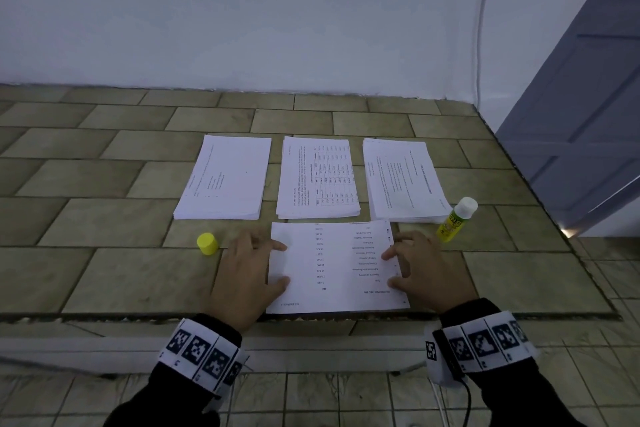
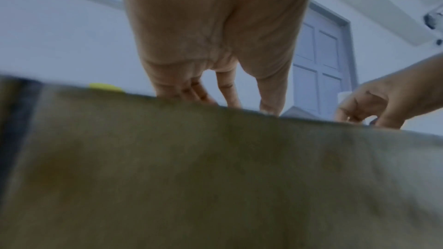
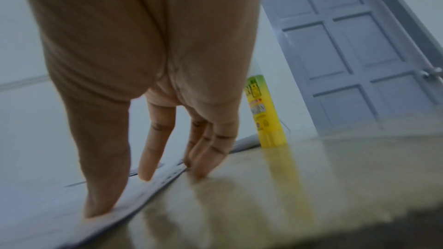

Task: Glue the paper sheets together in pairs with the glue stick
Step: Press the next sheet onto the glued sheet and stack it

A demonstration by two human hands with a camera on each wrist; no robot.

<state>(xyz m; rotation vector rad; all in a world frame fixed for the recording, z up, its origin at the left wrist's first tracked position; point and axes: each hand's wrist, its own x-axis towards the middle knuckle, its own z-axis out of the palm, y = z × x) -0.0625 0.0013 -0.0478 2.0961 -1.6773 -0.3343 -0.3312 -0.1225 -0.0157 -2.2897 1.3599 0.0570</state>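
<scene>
A printed sheet [image 1: 332, 267] lies flat at the near edge of the tiled counter [image 1: 114, 204]. My left hand [image 1: 267, 265] rests on its left edge with straight fingers, and my right hand [image 1: 398, 269] presses its right edge the same way. In the right wrist view the fingertips [image 3: 143, 175] touch the sheet [image 3: 59, 205]. The yellow glue stick [image 1: 455, 218] stands upright and uncapped just right of my right hand, seen as a yellow tube [image 3: 266, 115]. Its yellow cap [image 1: 207, 244] sits left of my left hand. Neither hand holds anything.
Three stacks of printed paper lie side by side behind the sheet: left [image 1: 225, 177], middle [image 1: 318, 177], right [image 1: 403, 180]. A white wall [image 1: 242, 10] backs the counter. A grey door [image 1: 581, 114] stands at the right. The counter's front edge runs just under my wrists.
</scene>
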